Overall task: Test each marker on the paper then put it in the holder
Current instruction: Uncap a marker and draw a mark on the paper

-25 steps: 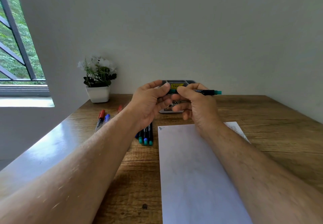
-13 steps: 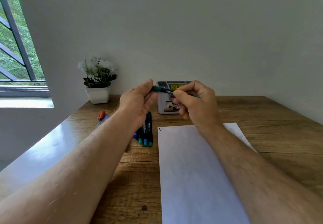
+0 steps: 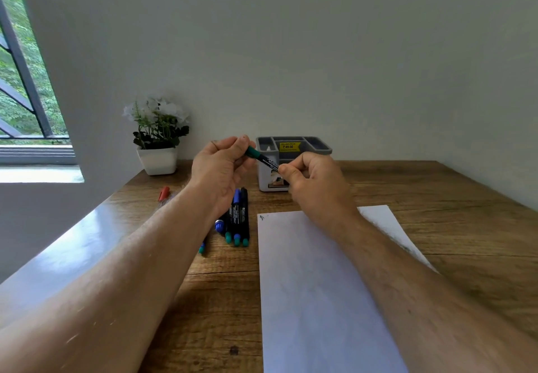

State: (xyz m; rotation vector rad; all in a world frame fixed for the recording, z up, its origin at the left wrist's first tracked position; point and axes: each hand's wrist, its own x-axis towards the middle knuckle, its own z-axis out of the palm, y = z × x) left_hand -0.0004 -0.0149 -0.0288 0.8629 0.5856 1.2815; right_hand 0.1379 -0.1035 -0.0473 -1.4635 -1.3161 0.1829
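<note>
Nearest the person, a white sheet of paper (image 3: 320,285) lies on the wooden tabletop (image 3: 221,299) under the right forearm, which covers part of its right side; its near edge is cut off by the frame. A tiny mark sits at its far left corner, too small to read. Below the left hand, a cluster of markers (image 3: 238,221) lies just left of the paper, its far ends hidden behind the wrist. The left hand (image 3: 221,168) pinches the green cap end of a marker (image 3: 262,158), while the right hand (image 3: 314,186) grips the black barrel, covering its other end. Whether the cap is on or partly off cannot be told. Behind the hands stands the grey holder (image 3: 294,151), partly blocked. Left of the left hand, a red pen (image 3: 164,193) peeks out, and beyond it sits a potted plant (image 3: 158,136).
</note>
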